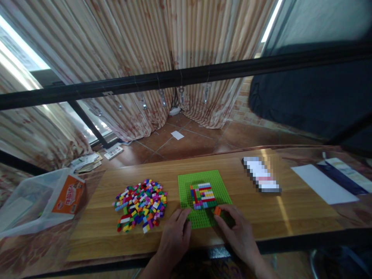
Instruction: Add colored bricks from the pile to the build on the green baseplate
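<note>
A green studded baseplate [215, 178] lies on the wooden board in front of me. Multicoloured toy bricks [202, 196] are joined into a striped block near its middle. My right hand [236, 228] pinches an orange toy brick [217, 210] between thumb and fingertips, close to the block's near right corner. At the baseplate's near left edge rests my left hand [176, 230], fingers stretched forward and holding nothing visible. To its left spreads a pile of loose toy bricks [142, 203] in many colours.
A pixelated phone-like object [260, 174] lies on the wooden board [95, 228], right of the baseplate. White paper [324, 184] sits farther right. At the far left stands a translucent plastic bin [37, 217] with an orange label. A dark metal bar [174, 79] crosses beyond the board.
</note>
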`<state>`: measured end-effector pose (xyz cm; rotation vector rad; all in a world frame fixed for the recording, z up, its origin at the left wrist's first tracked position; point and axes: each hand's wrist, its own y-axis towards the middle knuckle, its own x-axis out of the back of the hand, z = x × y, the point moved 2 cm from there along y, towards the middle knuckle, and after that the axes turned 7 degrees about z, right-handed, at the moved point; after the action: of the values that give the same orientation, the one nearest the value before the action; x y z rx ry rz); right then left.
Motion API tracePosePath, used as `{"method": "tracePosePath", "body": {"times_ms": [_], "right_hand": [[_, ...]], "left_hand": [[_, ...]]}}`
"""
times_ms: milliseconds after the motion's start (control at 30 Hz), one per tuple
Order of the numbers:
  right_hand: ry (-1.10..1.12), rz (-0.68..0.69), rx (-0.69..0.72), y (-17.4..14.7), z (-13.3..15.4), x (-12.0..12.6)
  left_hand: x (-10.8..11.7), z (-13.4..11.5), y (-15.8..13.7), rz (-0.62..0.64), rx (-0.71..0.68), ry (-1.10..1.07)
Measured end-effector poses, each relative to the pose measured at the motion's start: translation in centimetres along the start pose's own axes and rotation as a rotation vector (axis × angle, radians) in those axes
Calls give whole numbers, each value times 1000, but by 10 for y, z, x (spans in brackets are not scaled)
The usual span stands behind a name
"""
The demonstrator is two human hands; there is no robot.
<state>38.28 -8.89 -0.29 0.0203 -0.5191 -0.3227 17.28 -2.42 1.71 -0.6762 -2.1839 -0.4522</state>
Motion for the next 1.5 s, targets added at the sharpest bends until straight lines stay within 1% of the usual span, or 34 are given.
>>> {"method": "tracePosePath", "body": {"times_ms": [100, 200, 267, 333, 433, 500, 533, 600, 700, 767, 833, 900, 967, 1067, 1200, 1267, 1367, 1500], "right_hand": [[156, 15, -65, 13, -4, 11], [368, -21, -157, 35, -11, 22], [473, -31, -167, 52, -14, 27], [522, -37, -145, 70, -16, 30], [558, -12, -134, 100, -14, 28], [567, -1, -125, 119, -11, 22], [571, 10, -120, 128, -8, 17], [576, 36, -103, 142, -2, 7], [587, 68, -73, 154, 7, -5], [597, 53, -62, 154, 11, -7], [609, 10, -65, 148, 10, -4], [623, -45, -79, 139, 6, 1], [633, -94, -96, 128, 1, 6], [633, -145, -107, 115, -5, 8], [627, -166, -99, 113, -4, 6], [626, -164, -86, 116, -2, 3], [623, -153, -58, 121, 3, -6], [609, -135, -28, 121, 3, -19]], "left_hand": [[-2, -8, 0, 68, -52, 33], [-8, -16, -1, 106, -68, 32], [-16, -20, -3, 127, -77, 13], [-28, -26, -6, 176, -94, -20], [-54, -39, -7, 305, -115, -94], [-70, -51, -4, 371, -98, -150], [-76, -59, -1, 411, -117, -183], [-83, -74, 7, 442, -176, -259], [-81, -89, 18, 450, -269, -337], [-75, -89, 20, 426, -309, -336], [-70, -82, 17, 375, -342, -287], [-66, -72, 11, 311, -376, -201], [-63, -63, 7, 277, -400, -109], [-56, -54, 7, 281, -408, -23], [-44, -50, 17, 328, -437, -28], [-39, -49, 22, 333, -426, -50], [-34, -47, 28, 294, -362, -72], [-31, -45, 32, 276, -314, -90]]}}
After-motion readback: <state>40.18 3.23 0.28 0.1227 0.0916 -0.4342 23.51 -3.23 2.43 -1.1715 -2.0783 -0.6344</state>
